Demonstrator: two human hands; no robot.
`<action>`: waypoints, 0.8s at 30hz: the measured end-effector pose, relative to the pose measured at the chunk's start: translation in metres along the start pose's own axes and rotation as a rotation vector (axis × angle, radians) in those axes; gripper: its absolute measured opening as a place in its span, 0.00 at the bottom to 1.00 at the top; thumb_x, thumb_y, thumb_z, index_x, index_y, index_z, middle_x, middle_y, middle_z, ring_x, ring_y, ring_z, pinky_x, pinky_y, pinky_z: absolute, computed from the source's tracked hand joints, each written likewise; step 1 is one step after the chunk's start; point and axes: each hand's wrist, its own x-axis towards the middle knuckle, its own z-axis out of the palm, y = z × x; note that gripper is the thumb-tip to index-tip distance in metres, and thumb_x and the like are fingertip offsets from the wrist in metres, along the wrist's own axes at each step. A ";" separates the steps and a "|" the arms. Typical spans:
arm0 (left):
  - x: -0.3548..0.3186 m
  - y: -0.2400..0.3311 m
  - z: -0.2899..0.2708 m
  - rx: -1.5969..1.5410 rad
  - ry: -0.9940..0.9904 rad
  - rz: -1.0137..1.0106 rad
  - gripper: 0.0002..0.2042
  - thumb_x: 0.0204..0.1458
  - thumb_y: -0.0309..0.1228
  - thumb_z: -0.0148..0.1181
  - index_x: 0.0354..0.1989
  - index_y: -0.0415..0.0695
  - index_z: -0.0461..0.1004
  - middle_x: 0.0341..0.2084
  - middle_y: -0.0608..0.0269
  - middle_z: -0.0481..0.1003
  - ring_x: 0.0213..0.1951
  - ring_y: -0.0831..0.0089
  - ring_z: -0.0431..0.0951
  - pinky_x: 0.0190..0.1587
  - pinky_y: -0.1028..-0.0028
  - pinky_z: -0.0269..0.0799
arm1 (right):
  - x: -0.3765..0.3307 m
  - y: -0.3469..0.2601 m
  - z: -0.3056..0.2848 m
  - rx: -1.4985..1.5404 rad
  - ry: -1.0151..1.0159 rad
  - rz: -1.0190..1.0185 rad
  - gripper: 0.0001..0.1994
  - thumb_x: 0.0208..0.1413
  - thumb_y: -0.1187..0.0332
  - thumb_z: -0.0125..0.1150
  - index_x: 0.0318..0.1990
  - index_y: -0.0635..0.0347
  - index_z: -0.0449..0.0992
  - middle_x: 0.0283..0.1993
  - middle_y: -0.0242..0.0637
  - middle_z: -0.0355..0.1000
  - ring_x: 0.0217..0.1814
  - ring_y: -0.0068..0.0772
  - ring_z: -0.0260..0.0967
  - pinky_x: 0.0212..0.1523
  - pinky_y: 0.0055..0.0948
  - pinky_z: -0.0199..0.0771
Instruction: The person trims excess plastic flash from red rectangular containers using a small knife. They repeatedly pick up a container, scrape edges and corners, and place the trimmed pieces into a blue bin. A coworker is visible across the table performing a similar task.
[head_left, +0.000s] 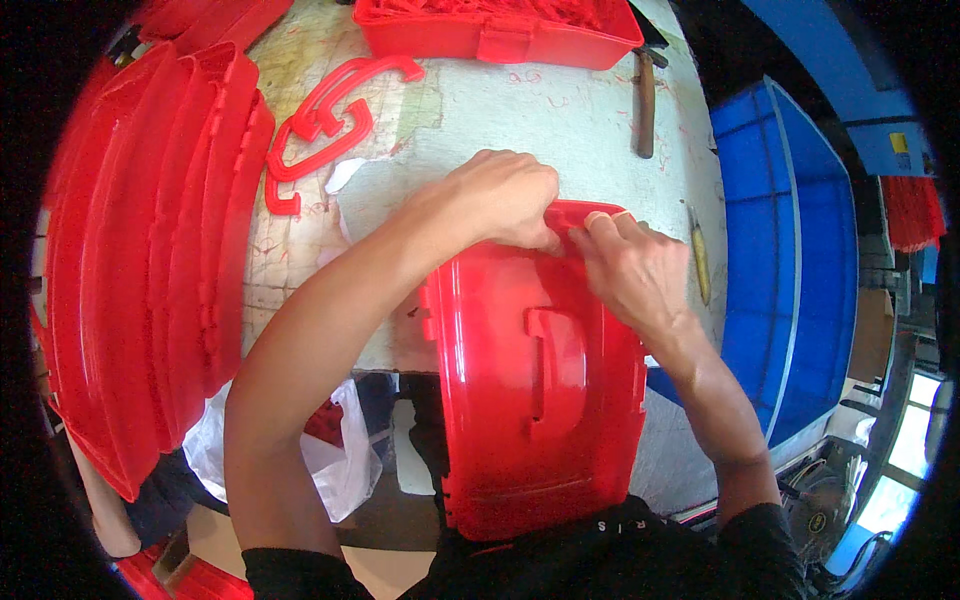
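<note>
A red plastic toolbox lid rests against my body, its far end on the worktable. A handle-shaped recess or bar runs along its middle. My left hand is closed at the lid's far edge, thumb down on the red surface and fingers curled. Beside it, my right hand pinches the same edge near the far right corner. Whether a small part sits between the fingertips is hidden. Loose red C-shaped handles lie on the table beyond my left forearm.
Stacked red shells stand at the left. A red box of small parts is at the back. A hammer and a yellow-handled tool lie right, beside a blue crate. A white bag hangs below; another person's arm shows lower left.
</note>
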 end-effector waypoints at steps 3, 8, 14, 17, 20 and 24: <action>0.001 0.002 0.006 0.015 0.053 -0.033 0.20 0.44 0.47 0.68 0.31 0.38 0.81 0.28 0.39 0.79 0.35 0.43 0.80 0.41 0.53 0.76 | 0.003 0.002 0.005 0.018 0.016 -0.041 0.13 0.60 0.58 0.61 0.27 0.54 0.73 0.23 0.37 0.75 0.22 0.39 0.76 0.21 0.35 0.75; -0.002 0.001 0.011 0.046 0.122 -0.049 0.17 0.45 0.42 0.66 0.31 0.38 0.82 0.28 0.39 0.79 0.36 0.43 0.80 0.41 0.54 0.77 | 0.002 0.010 0.004 0.042 -0.022 -0.022 0.13 0.59 0.58 0.61 0.26 0.54 0.74 0.24 0.37 0.76 0.22 0.38 0.76 0.21 0.35 0.75; 0.001 0.003 0.007 0.032 0.043 -0.069 0.16 0.44 0.41 0.66 0.30 0.38 0.82 0.28 0.39 0.78 0.36 0.43 0.80 0.42 0.54 0.76 | 0.000 0.014 0.002 0.029 -0.002 -0.048 0.12 0.61 0.59 0.61 0.26 0.52 0.74 0.23 0.34 0.76 0.21 0.33 0.74 0.22 0.30 0.74; 0.001 0.005 0.007 0.050 0.039 -0.084 0.17 0.45 0.43 0.66 0.30 0.38 0.82 0.28 0.38 0.78 0.35 0.43 0.80 0.41 0.54 0.77 | 0.002 0.012 0.003 0.037 0.018 -0.072 0.12 0.60 0.59 0.62 0.25 0.52 0.74 0.22 0.34 0.75 0.20 0.33 0.74 0.23 0.31 0.73; 0.001 0.005 0.008 0.056 0.054 -0.083 0.18 0.45 0.44 0.66 0.29 0.38 0.82 0.27 0.38 0.78 0.35 0.43 0.80 0.40 0.54 0.77 | 0.004 0.011 0.005 0.021 0.016 -0.080 0.13 0.59 0.60 0.62 0.25 0.52 0.73 0.22 0.34 0.74 0.20 0.34 0.73 0.23 0.31 0.73; 0.003 0.006 0.008 0.068 0.055 -0.090 0.19 0.46 0.45 0.65 0.28 0.38 0.82 0.26 0.38 0.78 0.34 0.43 0.80 0.40 0.54 0.77 | 0.001 0.012 0.006 0.017 0.023 -0.049 0.13 0.58 0.60 0.63 0.24 0.52 0.73 0.22 0.34 0.75 0.20 0.34 0.74 0.23 0.31 0.73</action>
